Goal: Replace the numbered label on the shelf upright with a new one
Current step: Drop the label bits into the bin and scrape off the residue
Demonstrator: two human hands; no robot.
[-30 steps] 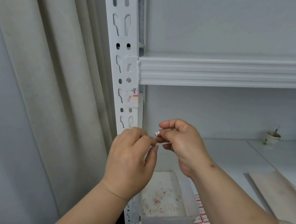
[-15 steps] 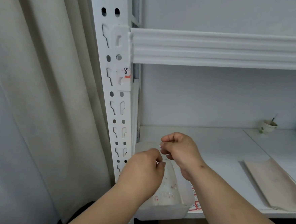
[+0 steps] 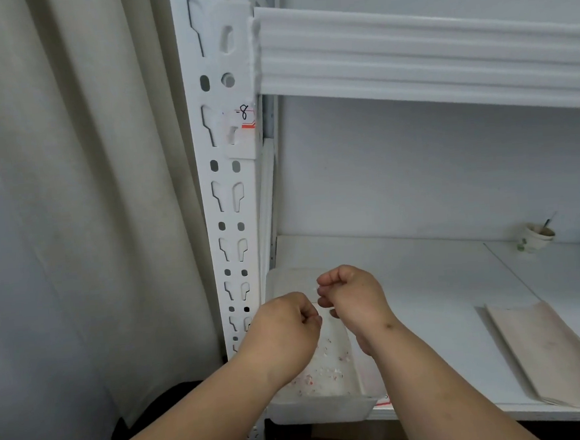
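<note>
A small white label (image 3: 245, 116) with a handwritten "-8" and a red stripe is stuck on the white slotted shelf upright (image 3: 227, 207), just under the beam joint. Far below it, both my hands hover over a white plastic tray (image 3: 319, 412) at the shelf's left end. My left hand (image 3: 286, 330) and my right hand (image 3: 352, 294) have curled fingers, thumb against forefinger, pinching a tiny thin white label piece (image 3: 316, 295) between them. It is mostly hidden by the fingertips.
Several red and white paper scraps (image 3: 326, 372) lie in the tray. A label sheet (image 3: 383, 400) peeks out from under the tray's right side. A tan paper bag (image 3: 548, 349) lies on the shelf board, with a small cup (image 3: 537, 237) at the back. A beige curtain (image 3: 91, 199) hangs to the left.
My view has tilted, and both hands have dropped from near the upright down to just above the tray, still pinched close together. The label on the upright is unchanged.
</note>
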